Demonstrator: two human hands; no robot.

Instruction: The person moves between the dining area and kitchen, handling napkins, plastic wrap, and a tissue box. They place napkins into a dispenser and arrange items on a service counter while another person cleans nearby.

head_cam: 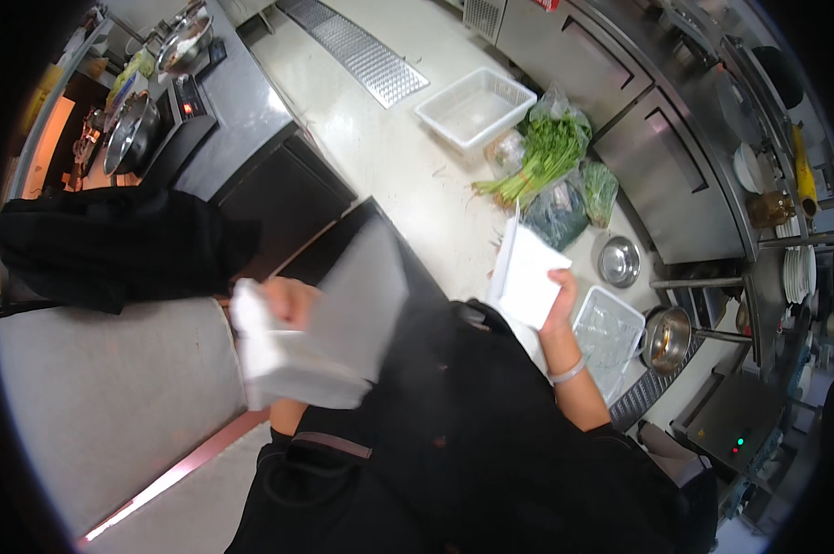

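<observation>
My left hand (291, 302), blurred by motion, grips a white folded paper or card piece (306, 367). A greyish flap stands up from that piece, in front of my dark clothing. On the other side, my right hand (562, 299) holds a flat white stack of paper or card (531, 277), with the thumb on its near face and the other fingers mostly hidden behind. One thin edge of the stack sticks up at its left. Whether these are napkins or folded boxes cannot be told.
On the floor lie bunched green leafy stalks (552, 149), bagged vegetables (599, 194), a white plastic basket (475, 114), a second white tub (607, 325) and steel bowls (619, 262). A steel counter (240, 104) with scales stands at left; steel refrigerator doors (666, 159) line the right.
</observation>
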